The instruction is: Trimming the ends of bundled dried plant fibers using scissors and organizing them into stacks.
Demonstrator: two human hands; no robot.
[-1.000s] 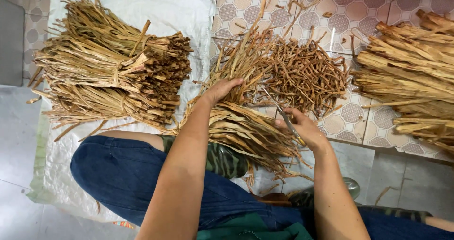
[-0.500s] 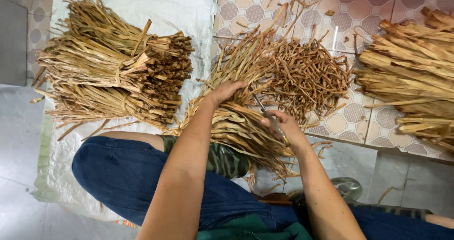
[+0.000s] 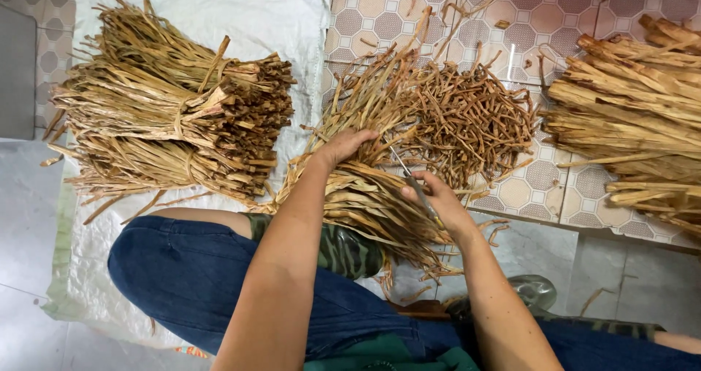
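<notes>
Trimming a loose bundle of dried strips over the floor.

My left hand point(image 3: 343, 146) is clenched over the loose bundle point(image 3: 365, 196), which lies across my knee with its long axis running from lower right up toward the top of the frame, its far ends pointing at the pile of cut pieces point(image 3: 467, 119). My right hand point(image 3: 437, 199) grasps the scissors point(image 3: 410, 181), their blades just beside the left hand's fingers and angled across the strips. The left hand is nearer the ends. Tied bundles point(image 3: 168, 115) rest on the white sack point(image 3: 277, 20) to my left, well apart.
</notes>
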